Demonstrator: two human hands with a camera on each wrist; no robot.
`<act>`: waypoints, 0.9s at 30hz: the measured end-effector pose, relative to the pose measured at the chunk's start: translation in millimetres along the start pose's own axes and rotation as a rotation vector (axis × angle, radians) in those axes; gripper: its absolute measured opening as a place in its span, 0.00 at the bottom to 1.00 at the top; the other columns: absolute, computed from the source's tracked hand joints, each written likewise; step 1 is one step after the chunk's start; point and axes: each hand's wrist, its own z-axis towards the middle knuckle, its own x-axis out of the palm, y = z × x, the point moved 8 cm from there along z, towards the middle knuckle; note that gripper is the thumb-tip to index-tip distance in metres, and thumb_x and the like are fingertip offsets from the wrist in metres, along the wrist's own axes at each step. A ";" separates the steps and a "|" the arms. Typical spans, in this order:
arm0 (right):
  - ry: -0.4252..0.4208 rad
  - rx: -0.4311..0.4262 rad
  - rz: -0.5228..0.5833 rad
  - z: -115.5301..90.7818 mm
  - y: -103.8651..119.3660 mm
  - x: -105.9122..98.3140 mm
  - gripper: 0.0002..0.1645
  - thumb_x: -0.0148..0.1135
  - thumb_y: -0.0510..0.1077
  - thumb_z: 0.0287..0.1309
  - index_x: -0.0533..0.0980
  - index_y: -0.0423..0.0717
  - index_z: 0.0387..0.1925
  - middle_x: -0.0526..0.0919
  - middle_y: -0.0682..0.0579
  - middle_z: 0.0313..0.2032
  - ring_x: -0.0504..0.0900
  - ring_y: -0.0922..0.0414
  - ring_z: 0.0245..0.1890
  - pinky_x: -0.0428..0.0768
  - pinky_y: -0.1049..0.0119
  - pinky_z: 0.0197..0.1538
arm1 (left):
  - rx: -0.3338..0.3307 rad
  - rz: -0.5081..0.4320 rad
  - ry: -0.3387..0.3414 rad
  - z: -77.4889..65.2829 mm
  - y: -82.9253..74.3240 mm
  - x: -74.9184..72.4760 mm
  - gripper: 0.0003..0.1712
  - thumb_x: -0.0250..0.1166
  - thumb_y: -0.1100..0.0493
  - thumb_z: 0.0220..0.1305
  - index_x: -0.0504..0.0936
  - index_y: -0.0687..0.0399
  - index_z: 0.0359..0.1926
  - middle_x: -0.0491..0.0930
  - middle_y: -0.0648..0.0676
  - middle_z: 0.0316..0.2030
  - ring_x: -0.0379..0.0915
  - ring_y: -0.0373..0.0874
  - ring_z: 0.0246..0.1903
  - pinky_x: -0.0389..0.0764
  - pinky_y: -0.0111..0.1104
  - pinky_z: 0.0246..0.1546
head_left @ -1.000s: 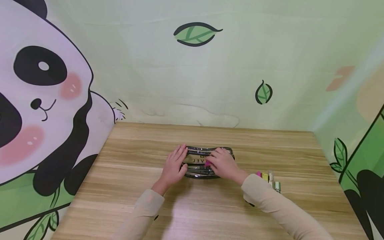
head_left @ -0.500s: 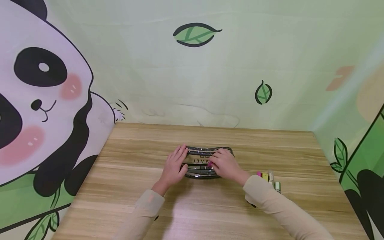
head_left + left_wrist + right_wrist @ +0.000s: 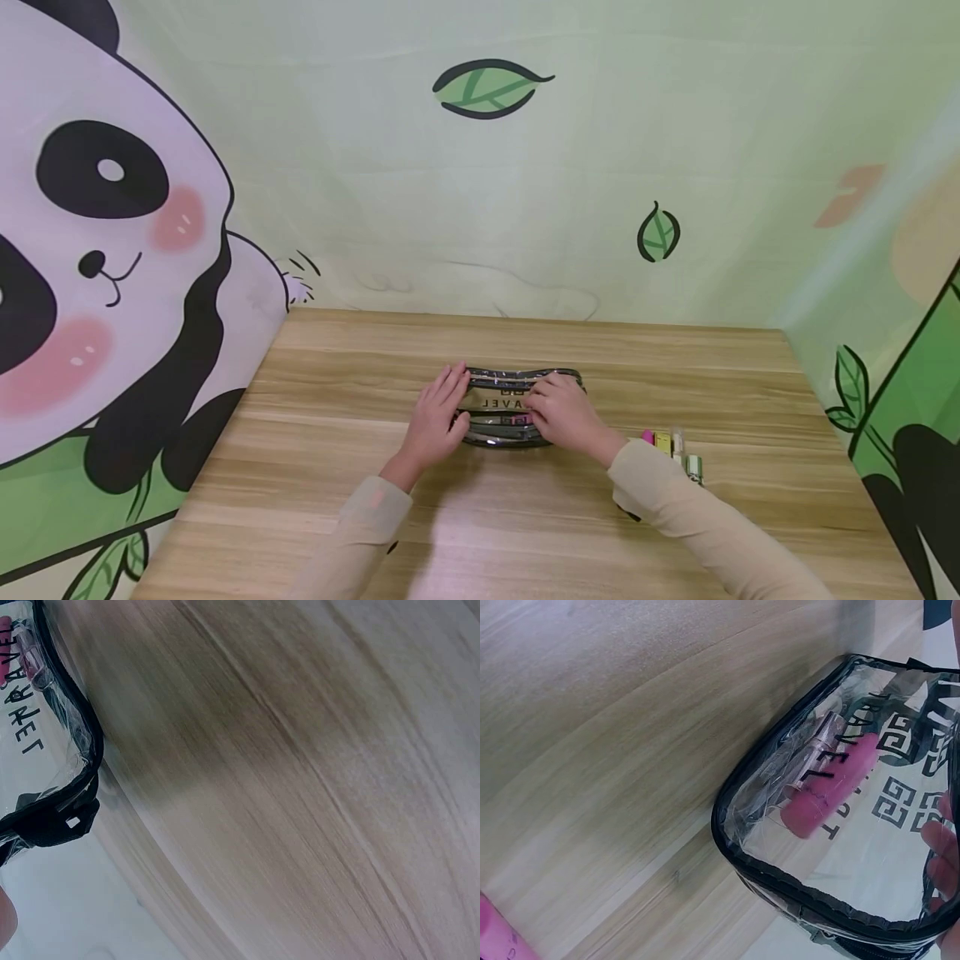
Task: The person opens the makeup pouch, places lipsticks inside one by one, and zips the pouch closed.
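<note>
A clear plastic travel pouch [image 3: 504,431] with black trim and black lettering stands mid-table, its top opening showing. My left hand [image 3: 433,417] holds its left end, fingers at the far rim and thumb at the near rim. A fingertip shows at the left edge of the left wrist view, below the pouch's black corner tab [image 3: 64,825]. My right hand [image 3: 561,410] is over the pouch's right end, several fingers [image 3: 939,840] showing through the plastic. Inside lie a pink tube [image 3: 832,787] and a slim clear-and-silvery tube [image 3: 815,754], apart from those fingers.
Right of the pouch, partly behind my right sleeve, lie several small items: a yellow one [image 3: 662,442], a pale one [image 3: 678,442] and a green-capped one [image 3: 694,467]. Another pink tube [image 3: 501,934] shows low in the right wrist view. The wall cloth [image 3: 375,183] borders the table's far edge.
The pink thing at my right fingertips has gone down into the pouch and left the fingers; pink now shows through its near wall. The left hand keeps its place.
</note>
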 end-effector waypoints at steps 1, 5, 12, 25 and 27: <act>-0.001 0.001 0.001 -0.4 -0.4 0.4 0.08 0.61 0.43 0.46 0.81 0.50 0.31 0.81 0.55 0.32 0.74 0.55 0.38 0.71 0.58 0.47 | 0.001 -0.002 -0.001 0.0 -0.3 -0.1 0.33 0.45 0.53 0.55 0.59 0.58 0.64 0.56 0.54 0.65 0.50 0.53 0.65 0.57 0.50 0.59; -0.010 0.001 0.002 -2.2 -2.4 1.7 0.08 0.60 0.43 0.46 0.81 0.50 0.31 0.81 0.55 0.32 0.74 0.55 0.39 0.71 0.57 0.48 | 0.007 -0.006 -0.008 0.0 -0.6 -0.2 0.33 0.46 0.54 0.54 0.60 0.58 0.63 0.56 0.54 0.65 0.50 0.53 0.65 0.57 0.51 0.59; -0.045 -0.022 0.011 -3.5 -1.7 -1.3 0.06 0.61 0.43 0.45 0.81 0.50 0.29 0.81 0.55 0.31 0.74 0.55 0.39 0.71 0.58 0.47 | 0.004 -0.022 -0.009 0.4 0.1 0.2 0.33 0.49 0.56 0.54 0.60 0.58 0.63 0.56 0.54 0.65 0.50 0.53 0.65 0.57 0.51 0.59; -0.219 -0.130 0.073 -14.1 -1.2 -17.0 0.09 0.62 0.39 0.39 0.81 0.45 0.29 0.81 0.50 0.32 0.76 0.51 0.39 0.73 0.57 0.46 | -0.002 -0.031 -0.021 0.0 -0.7 -1.7 0.33 0.49 0.58 0.53 0.61 0.59 0.63 0.57 0.55 0.65 0.51 0.54 0.64 0.57 0.51 0.59; -0.233 -0.133 0.082 -16.0 -2.4 -18.7 0.09 0.62 0.38 0.39 0.81 0.44 0.29 0.82 0.49 0.33 0.77 0.51 0.39 0.73 0.57 0.46 | -0.002 -0.036 -0.023 -0.2 -0.5 -1.4 0.33 0.50 0.59 0.53 0.61 0.59 0.63 0.57 0.55 0.65 0.51 0.54 0.64 0.57 0.51 0.59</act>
